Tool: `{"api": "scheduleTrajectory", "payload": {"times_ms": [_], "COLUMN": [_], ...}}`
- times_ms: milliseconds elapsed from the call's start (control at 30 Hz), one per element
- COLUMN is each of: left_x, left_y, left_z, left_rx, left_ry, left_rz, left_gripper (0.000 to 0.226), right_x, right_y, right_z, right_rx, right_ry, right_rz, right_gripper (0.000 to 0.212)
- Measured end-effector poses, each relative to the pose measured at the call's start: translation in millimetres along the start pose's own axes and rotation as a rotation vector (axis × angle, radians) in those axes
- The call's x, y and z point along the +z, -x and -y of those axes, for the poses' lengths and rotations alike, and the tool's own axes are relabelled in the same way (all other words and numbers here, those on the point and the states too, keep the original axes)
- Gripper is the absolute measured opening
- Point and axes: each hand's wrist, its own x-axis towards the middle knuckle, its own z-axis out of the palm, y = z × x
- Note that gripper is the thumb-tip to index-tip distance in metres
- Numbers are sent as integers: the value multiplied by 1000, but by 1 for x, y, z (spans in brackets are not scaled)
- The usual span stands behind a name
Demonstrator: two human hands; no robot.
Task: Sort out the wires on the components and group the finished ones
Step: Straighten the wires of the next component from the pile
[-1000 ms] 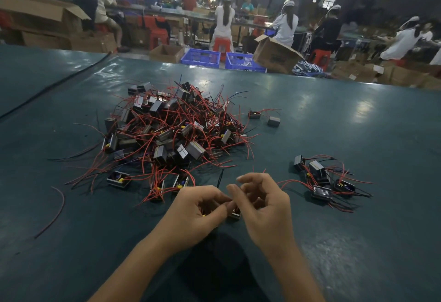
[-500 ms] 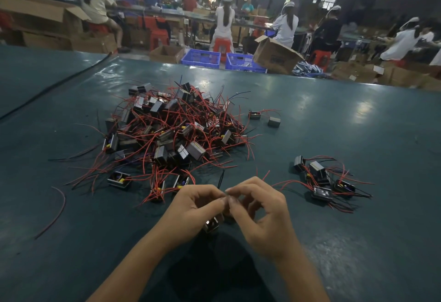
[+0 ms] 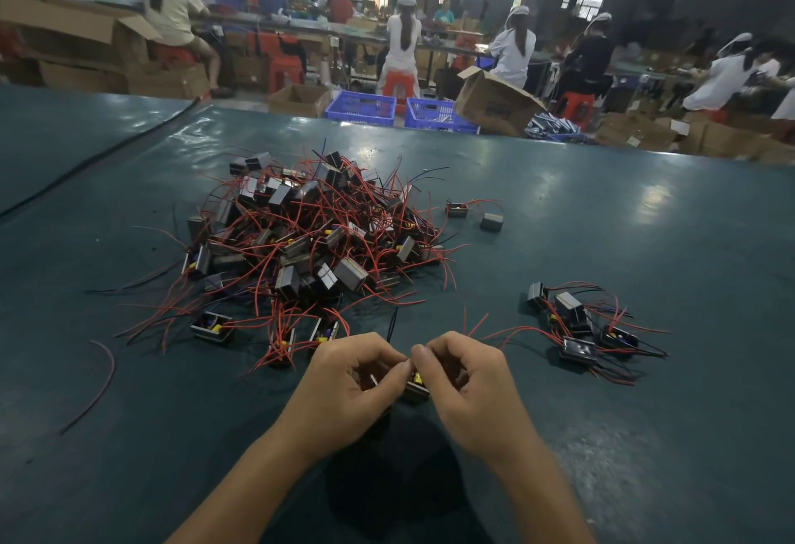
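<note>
Before the pile (image 3: 309, 238), left hand (image 3: 344, 380) and right hand (image 3: 469, 380) pinch a component (image 3: 416, 386), seemingly by its wires, to tidy them; finished group (image 3: 580, 328) lies apart, right of the pile.

Only a yellow-tipped corner of the component (image 3: 416, 388) shows between the curled fingers of the left hand (image 3: 344, 388) and right hand (image 3: 469, 388); its wires there are hidden. Both forearms are cut off at 6 o'clock. Workers (image 3: 402, 44) at 12 o'clock are blurred.
</note>
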Motion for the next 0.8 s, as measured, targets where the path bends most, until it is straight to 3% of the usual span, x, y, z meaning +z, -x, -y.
{"api": "scheduleTrajectory", "payload": {"times_ms": [133,233,333,433,600,800], "left_x": [0,0,-1,-8,-15,-19], "left_y": [1,1,-1,-5,-7,-6], "left_z": [4,3,2,1,-4,-1], "left_rx": [149,169,-21,-198,-267,-273], "left_ry": [-215,-242,-35,191,408,492], "left_rz": [-2,21,15,64,190,302], "left_gripper": [16,19,11,9,16,9], "right_x": [1,2,-4,-7,-4,-6], "right_y": [0,-1,-1,-1,-2,-2], "right_z": [-1,2,4,8,9,12], "right_rx": [113,125,0,-136,-165,-88], "right_ry": [49,-41,-90,-127,-160,-225], "right_rz": [16,-38,-61,2,-23,80], "right_gripper": [32,31,26,7,6,2]}}
